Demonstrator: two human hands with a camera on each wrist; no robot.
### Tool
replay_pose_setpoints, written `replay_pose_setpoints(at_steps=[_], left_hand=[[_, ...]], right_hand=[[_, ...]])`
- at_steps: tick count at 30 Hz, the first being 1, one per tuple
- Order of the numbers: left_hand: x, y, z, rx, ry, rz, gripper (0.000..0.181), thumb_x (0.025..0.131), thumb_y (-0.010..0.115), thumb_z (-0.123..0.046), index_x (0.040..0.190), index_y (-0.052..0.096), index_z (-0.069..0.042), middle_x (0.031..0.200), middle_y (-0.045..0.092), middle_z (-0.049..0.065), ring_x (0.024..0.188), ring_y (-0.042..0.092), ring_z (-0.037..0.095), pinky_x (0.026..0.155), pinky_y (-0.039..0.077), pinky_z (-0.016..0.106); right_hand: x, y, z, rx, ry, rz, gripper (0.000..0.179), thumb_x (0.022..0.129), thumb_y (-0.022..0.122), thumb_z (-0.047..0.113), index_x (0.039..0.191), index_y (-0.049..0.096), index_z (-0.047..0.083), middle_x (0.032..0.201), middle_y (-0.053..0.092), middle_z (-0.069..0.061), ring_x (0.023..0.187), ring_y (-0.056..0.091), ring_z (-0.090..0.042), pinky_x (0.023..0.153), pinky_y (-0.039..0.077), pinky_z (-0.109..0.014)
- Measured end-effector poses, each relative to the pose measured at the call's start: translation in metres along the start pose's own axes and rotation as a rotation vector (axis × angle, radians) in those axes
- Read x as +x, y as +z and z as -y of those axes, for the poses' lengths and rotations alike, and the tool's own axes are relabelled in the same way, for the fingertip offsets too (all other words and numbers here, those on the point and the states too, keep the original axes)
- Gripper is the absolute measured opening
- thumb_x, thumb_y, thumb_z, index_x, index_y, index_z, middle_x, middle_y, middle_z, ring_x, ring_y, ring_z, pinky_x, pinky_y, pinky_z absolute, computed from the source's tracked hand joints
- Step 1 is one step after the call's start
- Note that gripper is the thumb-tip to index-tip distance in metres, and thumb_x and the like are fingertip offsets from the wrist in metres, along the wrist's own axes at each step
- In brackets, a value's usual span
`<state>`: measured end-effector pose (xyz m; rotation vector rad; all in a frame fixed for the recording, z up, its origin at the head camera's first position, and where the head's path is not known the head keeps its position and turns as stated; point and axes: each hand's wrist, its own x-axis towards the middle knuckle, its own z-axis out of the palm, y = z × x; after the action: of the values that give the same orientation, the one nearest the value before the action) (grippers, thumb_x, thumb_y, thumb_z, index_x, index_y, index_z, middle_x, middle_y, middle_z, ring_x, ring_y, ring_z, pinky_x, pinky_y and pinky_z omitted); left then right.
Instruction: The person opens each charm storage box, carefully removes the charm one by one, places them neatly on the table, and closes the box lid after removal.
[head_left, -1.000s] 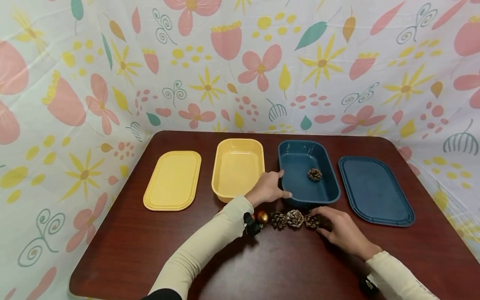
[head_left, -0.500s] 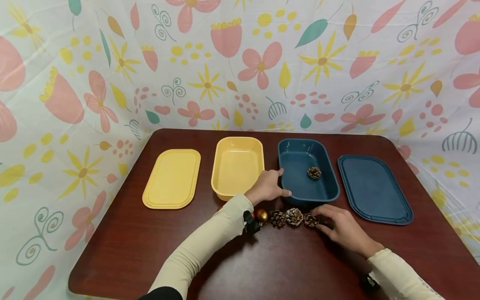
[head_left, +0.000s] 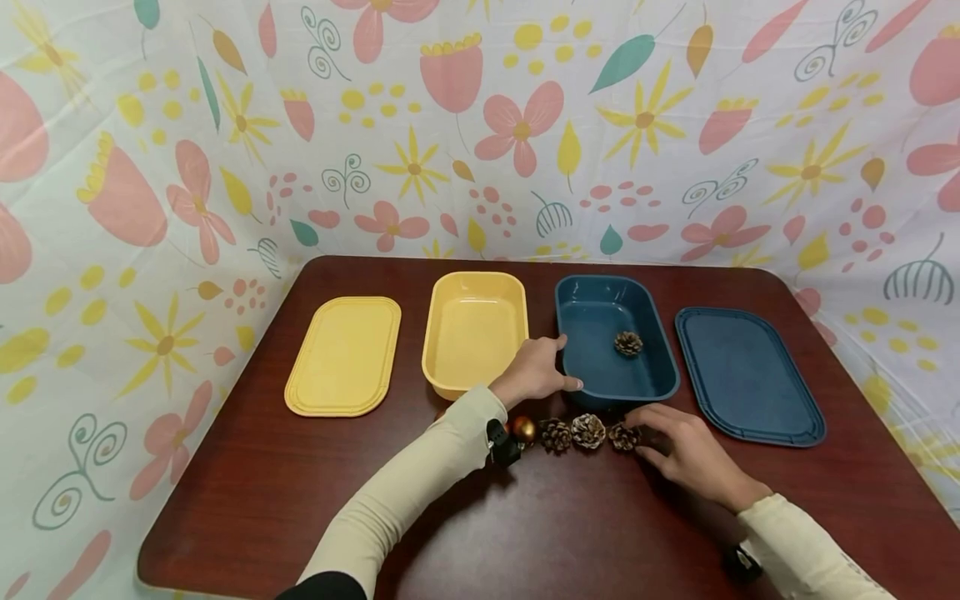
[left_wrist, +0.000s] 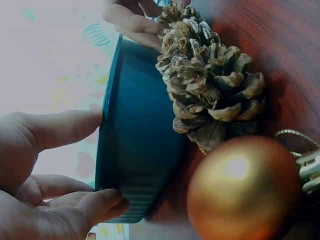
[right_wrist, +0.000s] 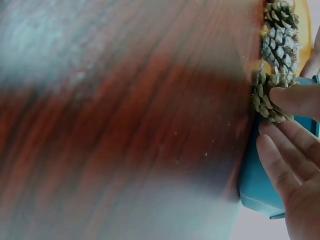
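Note:
My left hand (head_left: 534,372) holds the near left corner of a blue plastic box (head_left: 622,392); in the left wrist view its thumb (left_wrist: 70,127) meets the rim and its fingers (left_wrist: 102,202) lie on the outer side. Inside the box sits one small pine cone (head_left: 628,343). In front of the box, my right hand (head_left: 690,454) pinches the right-end pine cone (right_wrist: 270,97) of a row, thumb on one side, fingertips on the other. To its left come a white-tipped pine cone (head_left: 588,432), a brown pine cone (head_left: 555,435) and a copper-gold bauble (head_left: 524,430).
A yellow box (head_left: 477,333) stands left of the blue one, with a yellow lid (head_left: 343,357) farther left. A blue lid (head_left: 750,375) lies at the right. My left forearm partly covers the left end of the row. A patterned cloth (head_left: 480,125) hangs behind the table (head_left: 525,533).
My right hand has shifted very slightly right with the end pine cone, widening its gap to the white-tipped cone. The left hand stays at the box corner.

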<state>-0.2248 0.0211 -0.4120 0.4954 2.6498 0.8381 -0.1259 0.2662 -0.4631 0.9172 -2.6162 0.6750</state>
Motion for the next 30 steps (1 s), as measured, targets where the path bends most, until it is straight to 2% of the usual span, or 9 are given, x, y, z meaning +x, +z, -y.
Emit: replay_pose_setpoints(at_steps=[3,10,14,17,21,25,26,28,30], left_hand=[[0.000,0.000,0.000,-0.002,0.001,0.003,0.085,0.087,0.079,-0.035,0.156,0.036,-0.010,0.106,0.076,0.009,0.062,0.059,0.019,0.084,0.053,0.024],[0.000,0.001,0.000,-0.006,-0.003,-0.001,0.085,0.087,0.079,-0.035,0.156,0.036,-0.011,0.124,0.072,0.010,0.057,0.055,0.016,0.081,0.051,0.022],[-0.001,0.000,-0.001,-0.005,0.000,0.006,0.085,0.088,0.079,-0.035,0.156,0.036,-0.010,0.106,0.076,0.012,0.059,0.057,0.019,0.083,0.052,0.024],[-0.001,-0.001,-0.001,0.006,0.005,0.001,0.084,0.088,0.078,-0.035,0.156,0.036,-0.010,0.107,0.076,0.012,0.072,0.064,0.021,0.087,0.054,0.025],[0.000,-0.001,-0.001,0.015,0.008,-0.008,0.084,0.087,0.079,-0.036,0.156,0.037,-0.010,0.133,0.068,0.010,0.094,0.069,0.023,0.095,0.056,0.028],[0.000,0.000,0.000,0.009,0.004,-0.008,0.084,0.088,0.079,-0.035,0.156,0.037,-0.010,0.142,0.062,0.009,0.100,0.068,0.024,0.097,0.055,0.030],[0.000,0.000,0.000,0.007,0.003,-0.009,0.084,0.087,0.079,-0.035,0.156,0.037,-0.010,0.142,0.062,0.009,0.099,0.068,0.023,0.097,0.055,0.029],[0.000,0.000,0.000,0.002,0.005,-0.007,0.084,0.087,0.079,-0.035,0.156,0.037,-0.010,0.133,0.068,0.010,0.086,0.067,0.022,0.093,0.055,0.027],[0.000,-0.001,0.001,-0.002,0.005,-0.003,0.085,0.087,0.079,-0.035,0.156,0.037,-0.010,0.115,0.075,0.009,0.072,0.063,0.018,0.088,0.054,0.024]], right_hand=[[0.000,-0.001,0.001,-0.001,0.009,0.005,0.049,0.066,0.086,-0.008,0.106,0.072,0.016,0.105,0.071,0.003,0.090,0.067,-0.011,0.066,0.058,-0.027],[0.000,-0.002,0.003,-0.021,0.021,0.024,0.050,0.068,0.087,-0.003,0.110,0.073,0.020,0.110,0.072,0.005,0.098,0.069,-0.014,0.075,0.060,-0.033],[0.000,-0.002,0.003,-0.056,0.020,0.009,0.052,0.067,0.088,0.000,0.112,0.073,0.022,0.111,0.072,0.005,0.101,0.069,-0.015,0.079,0.058,-0.031],[-0.001,-0.004,0.003,-0.071,0.018,0.001,0.054,0.067,0.089,0.001,0.114,0.073,0.021,0.113,0.072,0.004,0.102,0.069,-0.016,0.082,0.056,-0.025],[-0.002,-0.008,0.004,-0.083,0.005,0.008,0.054,0.067,0.089,0.002,0.115,0.073,0.019,0.114,0.073,0.001,0.101,0.069,-0.018,0.079,0.057,-0.029],[-0.002,-0.016,0.007,-0.076,-0.015,0.021,0.054,0.067,0.089,0.002,0.116,0.072,0.016,0.113,0.073,0.000,0.097,0.070,-0.017,0.073,0.060,-0.035],[-0.001,-0.019,0.009,-0.067,-0.019,0.026,0.053,0.067,0.089,0.001,0.116,0.072,0.016,0.113,0.072,0.001,0.096,0.070,-0.017,0.072,0.060,-0.034],[0.001,-0.025,0.011,-0.056,-0.033,0.038,0.051,0.068,0.088,0.001,0.114,0.072,0.015,0.112,0.072,0.002,0.094,0.070,-0.016,0.069,0.060,-0.031],[0.006,-0.033,0.014,-0.050,-0.064,0.050,0.049,0.068,0.088,-0.001,0.112,0.073,0.015,0.110,0.072,0.002,0.093,0.070,-0.015,0.068,0.060,-0.028]])
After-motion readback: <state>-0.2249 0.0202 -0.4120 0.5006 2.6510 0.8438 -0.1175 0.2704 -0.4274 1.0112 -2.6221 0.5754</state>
